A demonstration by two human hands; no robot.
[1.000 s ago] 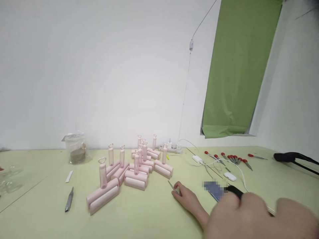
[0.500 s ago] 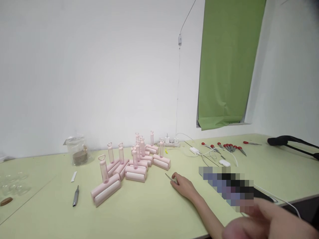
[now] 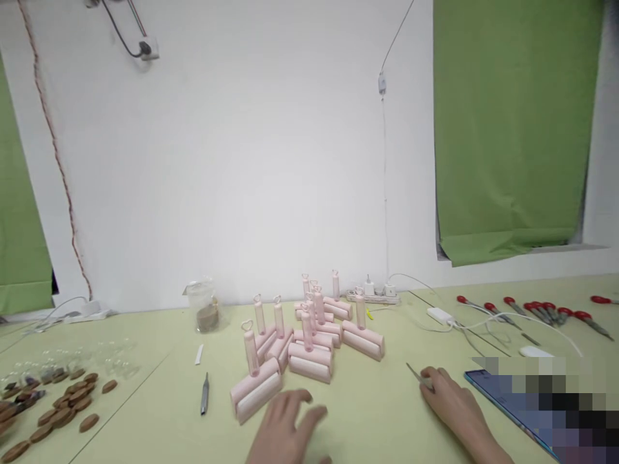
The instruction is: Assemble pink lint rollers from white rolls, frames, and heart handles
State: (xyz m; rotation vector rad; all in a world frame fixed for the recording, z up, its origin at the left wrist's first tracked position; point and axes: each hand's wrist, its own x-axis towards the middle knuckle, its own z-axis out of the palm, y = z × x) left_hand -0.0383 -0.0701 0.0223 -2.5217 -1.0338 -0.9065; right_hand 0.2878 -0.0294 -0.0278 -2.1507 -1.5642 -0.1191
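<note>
My left hand point(image 3: 285, 428) hovers low over the pale green table point(image 3: 145, 425), fingers spread and empty, just in front of the nearest pink lint roller point(image 3: 256, 390). Behind that roller stands a cluster of several more pink lint rollers point(image 3: 322, 332), handles upright with heart-shaped ends. My right hand point(image 3: 449, 396) rests on the table to the right of the cluster. Its fingers are pinched on thin metal tweezers point(image 3: 412, 372), whose tip points toward the rollers.
A grey metal tool point(image 3: 205, 393) and a white strip point(image 3: 198, 354) lie left of the rollers, and a clear jar point(image 3: 206, 309) stands behind them. Brown oval pieces point(image 3: 62, 406) lie far left. Red-handled tools point(image 3: 532, 309), cables, a power strip point(image 3: 377, 298) and a flat device point(image 3: 512, 399) are at right.
The view has swung left, bringing the brown pieces into sight. The blurred hand close to the camera at lower right is gone. My left hand now shows at bottom centre.
</note>
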